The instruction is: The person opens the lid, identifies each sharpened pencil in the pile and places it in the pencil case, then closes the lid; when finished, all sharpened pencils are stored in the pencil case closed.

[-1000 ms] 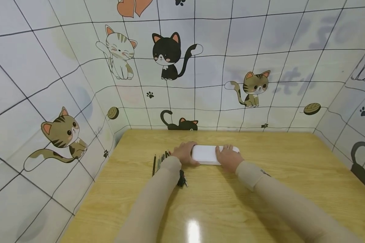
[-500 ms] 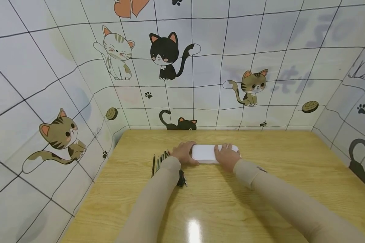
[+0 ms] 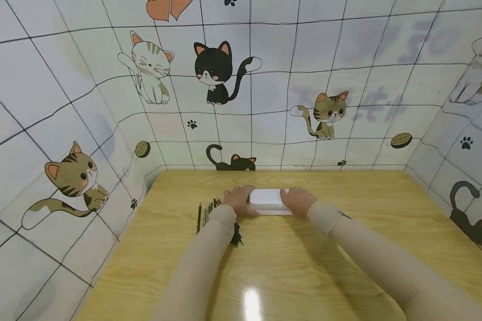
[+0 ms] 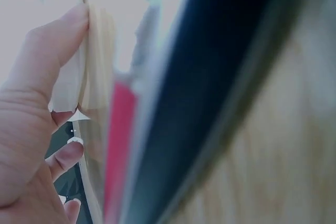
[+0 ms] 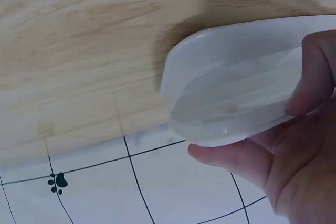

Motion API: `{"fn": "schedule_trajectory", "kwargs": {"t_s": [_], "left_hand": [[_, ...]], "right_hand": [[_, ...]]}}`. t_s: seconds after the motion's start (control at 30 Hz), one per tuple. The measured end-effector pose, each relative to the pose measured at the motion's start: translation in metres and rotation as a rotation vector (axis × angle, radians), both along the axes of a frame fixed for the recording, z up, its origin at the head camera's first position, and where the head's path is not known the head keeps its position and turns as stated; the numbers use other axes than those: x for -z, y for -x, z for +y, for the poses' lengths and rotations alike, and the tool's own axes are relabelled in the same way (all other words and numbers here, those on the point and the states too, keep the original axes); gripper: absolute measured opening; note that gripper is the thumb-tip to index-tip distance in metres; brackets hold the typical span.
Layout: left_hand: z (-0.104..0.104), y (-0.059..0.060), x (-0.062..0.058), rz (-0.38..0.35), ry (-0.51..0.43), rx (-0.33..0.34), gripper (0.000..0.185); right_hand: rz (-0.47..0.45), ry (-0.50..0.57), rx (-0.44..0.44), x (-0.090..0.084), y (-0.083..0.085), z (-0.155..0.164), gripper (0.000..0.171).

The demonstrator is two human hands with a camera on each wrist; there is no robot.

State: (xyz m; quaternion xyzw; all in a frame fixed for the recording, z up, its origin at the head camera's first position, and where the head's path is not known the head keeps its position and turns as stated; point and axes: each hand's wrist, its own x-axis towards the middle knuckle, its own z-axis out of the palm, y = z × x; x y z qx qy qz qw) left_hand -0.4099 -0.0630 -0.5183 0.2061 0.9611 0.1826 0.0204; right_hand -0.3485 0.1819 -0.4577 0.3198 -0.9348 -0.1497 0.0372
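Two hands clasp a white plastic case [image 3: 267,199] lying crosswise on the tabletop [image 3: 289,263]: left hand [image 3: 237,201] grasping its left end, right hand [image 3: 298,202] its right end, pencils [image 3: 205,211] just left

Wall lettering blurred, perhaps unreadable.

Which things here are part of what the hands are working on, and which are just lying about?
In hand:
- white plastic case
- left hand, gripping its left end
- right hand, gripping its right end

Lying about:
- row of pencils beside the left hand
- small black object by the left sleeve
- wooden table
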Motion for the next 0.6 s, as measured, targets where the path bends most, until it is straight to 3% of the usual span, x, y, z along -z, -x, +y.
{"fn": "schedule_trajectory", "kwargs": {"t_s": [0.13,0.33,0.6], "left_hand": [[0.002,0.002,-0.001,-0.008,0.011,0.008,0.095],[0.001,0.0,-0.001,-0.024,-0.004,-0.006,0.097],[-0.003,0.002,0.002,-0.038,-0.025,0.002,0.1]], "right_hand": [[-0.064,-0.003,0.017,-0.008,0.0,0.0,0.066],[-0.106,0.033,0.044,-0.005,0.002,0.004,0.065],[-0.187,0.063,0.032,-0.002,0.017,0.016,0.065]]}}
